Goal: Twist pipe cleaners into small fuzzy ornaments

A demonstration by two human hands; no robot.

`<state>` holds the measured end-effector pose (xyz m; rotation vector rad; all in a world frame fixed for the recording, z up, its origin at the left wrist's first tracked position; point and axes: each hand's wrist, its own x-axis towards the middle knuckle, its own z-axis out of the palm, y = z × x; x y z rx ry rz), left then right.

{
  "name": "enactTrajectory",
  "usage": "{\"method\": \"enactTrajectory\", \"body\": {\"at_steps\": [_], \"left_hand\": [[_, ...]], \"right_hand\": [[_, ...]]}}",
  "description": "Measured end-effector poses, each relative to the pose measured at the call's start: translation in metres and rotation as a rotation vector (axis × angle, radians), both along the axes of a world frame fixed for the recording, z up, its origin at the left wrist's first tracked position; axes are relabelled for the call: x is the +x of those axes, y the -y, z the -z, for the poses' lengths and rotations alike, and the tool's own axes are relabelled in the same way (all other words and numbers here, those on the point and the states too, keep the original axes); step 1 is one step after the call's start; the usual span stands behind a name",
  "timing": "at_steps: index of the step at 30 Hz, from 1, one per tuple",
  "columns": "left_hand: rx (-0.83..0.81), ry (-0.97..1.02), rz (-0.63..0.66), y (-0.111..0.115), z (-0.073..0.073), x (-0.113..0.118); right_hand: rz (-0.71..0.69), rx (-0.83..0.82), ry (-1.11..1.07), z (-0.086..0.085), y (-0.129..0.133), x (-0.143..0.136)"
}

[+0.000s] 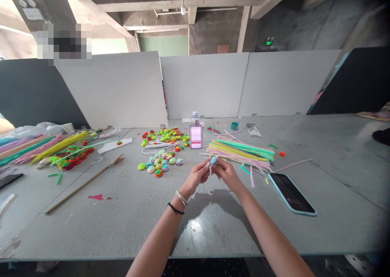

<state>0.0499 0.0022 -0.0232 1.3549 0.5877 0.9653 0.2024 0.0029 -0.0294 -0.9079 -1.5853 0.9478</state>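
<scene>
Blue piece: we see this small, fuzzy blue piece (213,160) just right of the frame's centre, raised over the counter (122,232).
Left hand: our left hand (199,173) pinches its left side, thumb and fingers drawn close together.
Right hand: our right hand (227,173) closes its fingertips on the other side; both probably grip because so small a thing needs steadying from two sides.
Piece and hands: it sits between our two sets of fingertips, at their upper ends, touching both, probably so that we can see it.
Fuzzy stems: a loose bundle (243,151) lies right of centre, just beyond our right hand, likely for easy reach.
Small pieces: we have pastel ones (161,161) left of our hands and red, yellow and green ones (173,135) behind, seemingly grouped by colour.
Lit screen: it stands upright (196,137) beyond our hands, facing us, likely for viewing.
Dark-screened phone: it lies flat (292,193) at the right.
</scene>
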Motion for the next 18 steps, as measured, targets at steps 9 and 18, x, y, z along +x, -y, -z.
{"method": "enactTrajectory", "body": {"at_steps": [9,18], "left_hand": [[0.005,-0.073,-0.086,-0.003,0.002,0.001],[0.707,-0.7,-0.568,0.008,-0.001,0.0]], "right_hand": [[0.062,0.004,0.037,0.003,-0.004,-0.002],[0.18,-0.013,0.0,0.013,-0.012,0.0]]}}
